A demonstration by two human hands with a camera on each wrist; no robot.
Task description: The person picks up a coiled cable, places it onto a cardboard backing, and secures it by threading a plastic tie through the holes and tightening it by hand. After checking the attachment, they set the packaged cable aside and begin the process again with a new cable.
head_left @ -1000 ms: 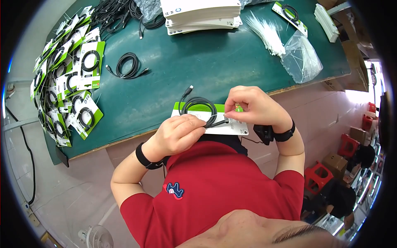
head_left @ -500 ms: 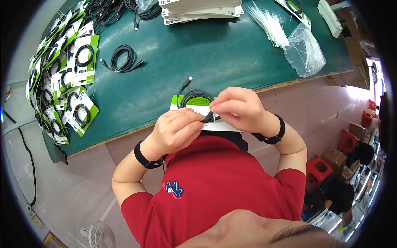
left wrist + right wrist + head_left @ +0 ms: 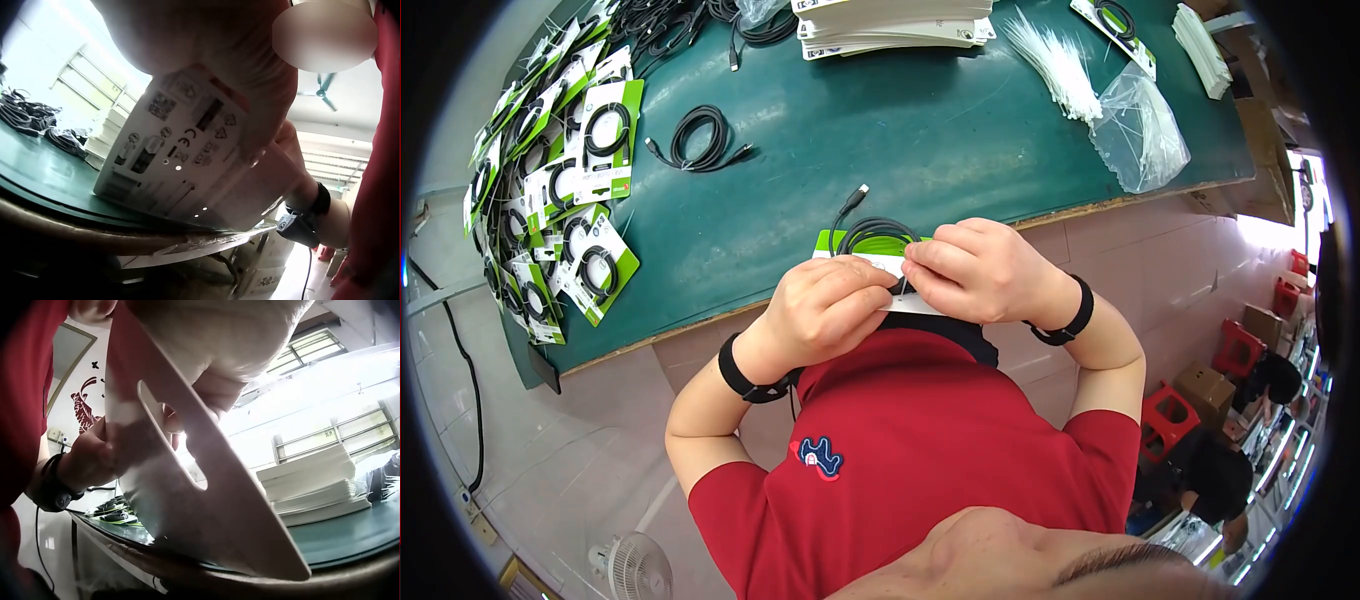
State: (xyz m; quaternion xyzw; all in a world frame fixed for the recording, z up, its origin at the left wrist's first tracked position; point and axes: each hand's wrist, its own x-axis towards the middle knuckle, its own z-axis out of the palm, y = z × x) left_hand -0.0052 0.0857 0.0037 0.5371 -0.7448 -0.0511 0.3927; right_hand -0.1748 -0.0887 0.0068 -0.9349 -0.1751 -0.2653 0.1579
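A coiled black cable (image 3: 880,226) lies on a green-and-white packaging card (image 3: 920,304) at the table's front edge. Its plug end sticks up past the card's far side. My left hand (image 3: 825,305) grips the card and coil from the left, fingertips close to the coil's near side. With thumb and forefinger, my right hand (image 3: 990,275) pinches a thin white cable tie at the coil's right side; the fingers hide most of it. In the left wrist view the card's printed back (image 3: 169,156) shows small holes. A long hanger slot cuts through the card (image 3: 231,506) in the right wrist view.
Another coiled cable (image 3: 700,138) lies on the green table (image 3: 830,140). Carded cables (image 3: 605,140) are heaped at the left. Farther back are loose cables (image 3: 665,25), a card stack (image 3: 895,35), white cable ties (image 3: 1050,65) and a clear plastic bag (image 3: 1142,140).
My right hand has moved left from the card's right part to the coil, drawing the white tie across. It now sits close beside the left hand, which keeps its grip.
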